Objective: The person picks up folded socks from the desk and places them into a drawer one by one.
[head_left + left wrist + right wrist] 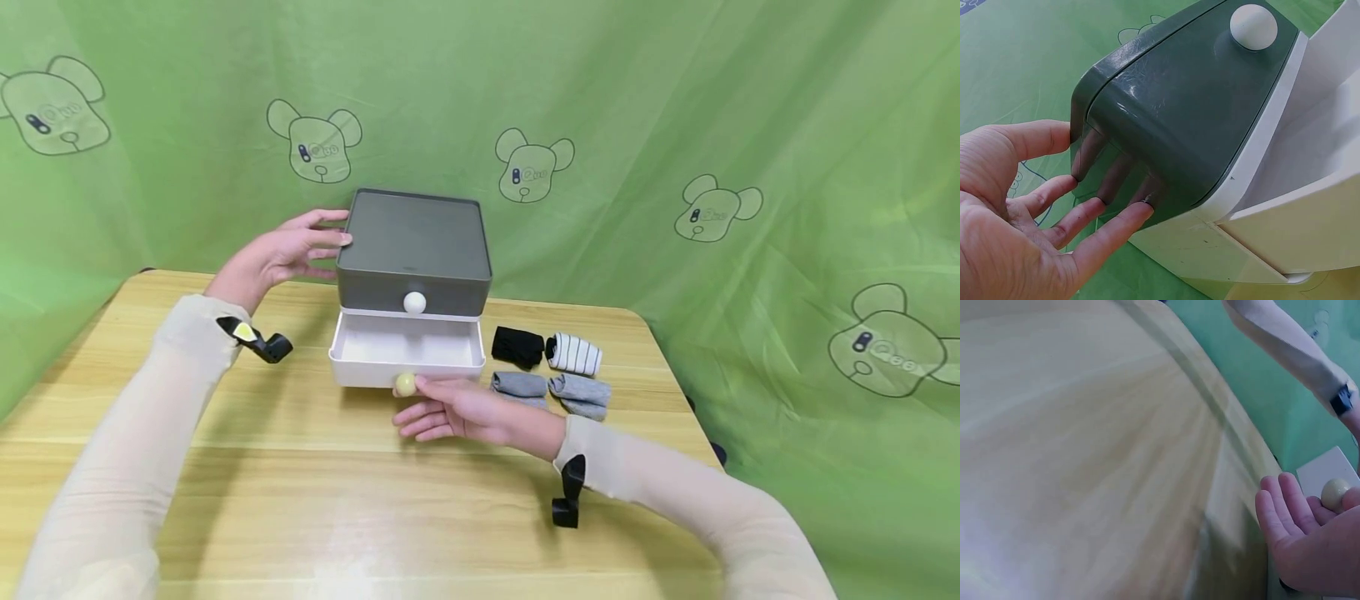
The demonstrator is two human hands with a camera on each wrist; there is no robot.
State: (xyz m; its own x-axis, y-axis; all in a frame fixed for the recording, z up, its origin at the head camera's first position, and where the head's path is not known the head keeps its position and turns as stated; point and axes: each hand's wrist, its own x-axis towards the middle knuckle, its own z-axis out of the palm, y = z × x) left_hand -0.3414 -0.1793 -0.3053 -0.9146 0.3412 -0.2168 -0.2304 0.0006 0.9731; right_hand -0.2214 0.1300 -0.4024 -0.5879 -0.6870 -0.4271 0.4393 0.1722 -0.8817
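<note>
A two-tier drawer box with a dark grey top (416, 235) stands at the back of the table. Its lower white drawer (408, 373) is pulled out, and the inside that shows is bare. My left hand (296, 247) touches the box's left side with extended fingers; in the left wrist view the fingertips (1141, 209) meet the dark side wall. My right hand (465, 410) pinches the lower drawer's cream round knob (405, 384) between thumb and index finger, the other fingers loosely extended below. A white knob (415, 302) sits on the closed upper drawer.
Right of the box lie folded socks: a black pair (517, 347), a white striped pair (574, 354), a dark grey bundle (519, 385) and a lighter grey bundle (581, 393). A green patterned curtain (600, 100) hangs behind the wooden table (300, 500).
</note>
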